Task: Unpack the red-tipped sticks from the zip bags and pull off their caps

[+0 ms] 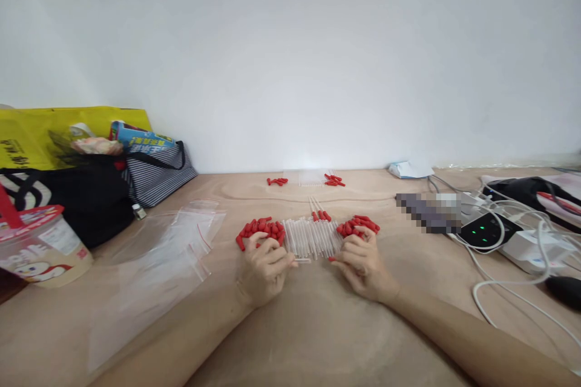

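Between the thumb and fingers of my left hand is a thin clear tube, pointing right. My right hand pinches a small red rubber cap, apart from the tube's end. Just beyond the hands, many clear tubes lie side by side. A pile of red caps sits behind my left hand, and another red cap pile behind my right. Past the tubes lie several capped tubes, red ends toward me.
Clear zip bags spread to the left, near a drink cup and a striped bag. More red caps lie by the wall. At right are a black device, white cables and a tissue pack.
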A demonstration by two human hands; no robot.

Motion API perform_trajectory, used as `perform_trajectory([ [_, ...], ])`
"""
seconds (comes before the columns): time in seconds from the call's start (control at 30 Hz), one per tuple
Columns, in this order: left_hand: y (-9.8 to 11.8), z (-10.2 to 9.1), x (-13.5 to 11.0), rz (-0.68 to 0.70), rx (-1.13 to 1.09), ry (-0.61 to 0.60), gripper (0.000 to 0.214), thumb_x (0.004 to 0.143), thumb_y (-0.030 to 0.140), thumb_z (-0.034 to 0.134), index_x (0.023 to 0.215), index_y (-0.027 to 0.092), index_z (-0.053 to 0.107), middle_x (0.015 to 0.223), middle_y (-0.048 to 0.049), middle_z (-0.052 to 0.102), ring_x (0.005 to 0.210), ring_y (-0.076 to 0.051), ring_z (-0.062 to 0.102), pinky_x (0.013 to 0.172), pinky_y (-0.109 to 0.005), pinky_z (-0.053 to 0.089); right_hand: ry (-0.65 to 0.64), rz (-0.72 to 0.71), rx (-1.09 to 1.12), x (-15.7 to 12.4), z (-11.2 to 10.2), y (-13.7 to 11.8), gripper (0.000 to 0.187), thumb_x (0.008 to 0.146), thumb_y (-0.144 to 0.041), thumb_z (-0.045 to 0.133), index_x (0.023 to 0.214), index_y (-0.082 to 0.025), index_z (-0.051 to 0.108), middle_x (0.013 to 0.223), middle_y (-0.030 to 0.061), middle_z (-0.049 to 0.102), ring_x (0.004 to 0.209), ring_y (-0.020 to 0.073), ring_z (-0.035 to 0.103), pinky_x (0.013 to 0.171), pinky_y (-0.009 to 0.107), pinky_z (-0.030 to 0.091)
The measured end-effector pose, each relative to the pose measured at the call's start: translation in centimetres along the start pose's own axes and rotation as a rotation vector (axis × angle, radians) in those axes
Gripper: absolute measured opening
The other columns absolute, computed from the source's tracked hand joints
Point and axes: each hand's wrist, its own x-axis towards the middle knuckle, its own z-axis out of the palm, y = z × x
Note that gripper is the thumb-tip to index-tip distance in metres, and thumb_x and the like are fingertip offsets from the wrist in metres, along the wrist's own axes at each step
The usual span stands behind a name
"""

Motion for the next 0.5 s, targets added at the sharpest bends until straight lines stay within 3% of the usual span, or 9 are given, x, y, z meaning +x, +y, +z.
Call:
perform_trajectory([
  [0.13, -1.1, -0.1, -0.9, -0.131, 0.019, -0.036, 0.022, 0.085, 0.022, 0.044, 0.07, 0.018, 0.059, 0.058, 0.0006, 0.055, 0.056, -0.012, 0.046, 0.063, -0.029, 0.035, 0.109, 0.16, -0.044, -0.8, -0.8, 2.1, 0.013, 0.082, -0.026, 0.049, 0.081, -0.023, 0.061, 0.072, 0.0008, 0.06, 0.072, 0.0147, 0.054, 0.086, 0.041, 0.028],
  [0.23, -1.7, 0.5, -1.5, -0.223, -0.001, -0.095, 0.023, 0.088, 0.021, 0.037, 0.087, 0.015, 0.059, 0.068, -0.0021, 0.051, 0.058, -0.011, 0.048, 0.056, -0.023, 0.038, 0.211, 0.273, 0.029, -1.0, -0.9, 3.5, 0.016, 0.083, -0.028, 0.047, 0.09, -0.024, 0.061, 0.08, 0.0039, 0.061, 0.077, 0.0166, 0.055, 0.078, 0.037, 0.037],
  [0.37, -2.0, 1.4, -1.3, -0.28, -0.042, -0.151, 0.031, 0.085, 0.011, 0.032, 0.11, 0.013, 0.051, 0.08, -0.0045, 0.046, 0.067, -0.012, 0.05, 0.062, -0.022, 0.043, 0.261, 0.45, 0.128, -0.7, -0.9, 4.9, 0.024, 0.084, -0.033, 0.043, 0.096, -0.021, 0.06, 0.085, 0.0075, 0.058, 0.08, 0.0178, 0.054, 0.069, 0.032, 0.045],
  [0.5, -1.9, 2.3, 0.8, -0.343, -0.04, -0.24, 0.037, 0.078, 0.002, 0.035, 0.107, 0.015, 0.053, 0.086, -0.0059, 0.045, 0.077, -0.015, 0.05, 0.071, -0.027, 0.044, 0.214, 0.579, 0.166, -0.5, -1.8, 5.6, 0.029, 0.082, -0.037, 0.044, 0.097, -0.018, 0.059, 0.086, 0.0072, 0.057, 0.077, 0.017, 0.055, 0.067, 0.031, 0.046],
])
